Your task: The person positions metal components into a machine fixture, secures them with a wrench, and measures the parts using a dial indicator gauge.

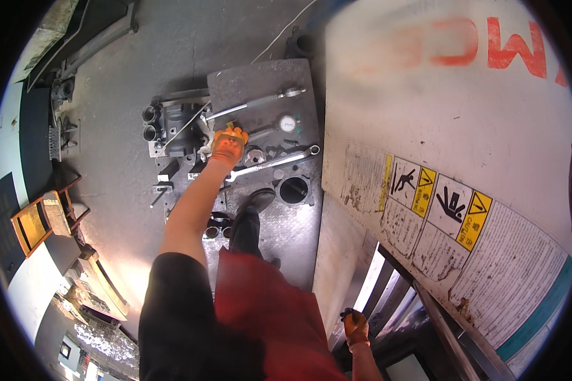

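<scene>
My left hand (229, 145), in an orange glove, reaches over a dark metal plate (260, 77) among measuring tools. Its fingers are curled; whatever they grip is hidden beneath them. Just right of it lies a gauge with a round white dial (287, 123), its stem pointing toward the glove. Beyond the hand a long silver torque wrench (254, 105) rests across the plate. A long ring-ended wrench (276, 163) lies nearer to me, beside a round metal part (255, 156). Low on the right, my right hand (356, 327), also gloved in orange, is closed around a small dark thing I cannot make out.
Left of the plate sit dark castings (181, 127) with round bores. A square flange with a large hole (293, 190) lies near my shoe (259, 200). A big white machine panel (426, 114) with warning labels stands at right. A wooden chair (41, 222) is far left.
</scene>
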Motion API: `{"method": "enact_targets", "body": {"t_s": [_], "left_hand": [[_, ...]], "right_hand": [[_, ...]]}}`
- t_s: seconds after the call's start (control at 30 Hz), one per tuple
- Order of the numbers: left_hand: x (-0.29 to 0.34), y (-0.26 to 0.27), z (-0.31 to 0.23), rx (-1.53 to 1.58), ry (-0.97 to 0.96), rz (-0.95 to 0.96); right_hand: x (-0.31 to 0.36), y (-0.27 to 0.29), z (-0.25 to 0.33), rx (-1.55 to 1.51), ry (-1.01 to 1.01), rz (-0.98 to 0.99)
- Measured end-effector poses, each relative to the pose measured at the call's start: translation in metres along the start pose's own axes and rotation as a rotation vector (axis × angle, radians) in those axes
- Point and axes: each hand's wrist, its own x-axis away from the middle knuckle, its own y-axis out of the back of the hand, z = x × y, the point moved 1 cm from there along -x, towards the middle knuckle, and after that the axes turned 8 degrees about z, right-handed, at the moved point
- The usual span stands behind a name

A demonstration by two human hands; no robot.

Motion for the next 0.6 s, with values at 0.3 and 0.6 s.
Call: {"method": "enact_targets", "body": {"t_s": [0.3,0.6], "left_hand": [[-0.117,0.038,0.000,0.080,0.232,0.102],[-0.027,0.089,0.014,0.397,0.033,-0.239]], "right_hand": [[-0.010,-0.003,-0.018,0.289,-0.137,-0.064],[-0.005,-0.013,-0.056,0.115,0.095,-0.101]]}}
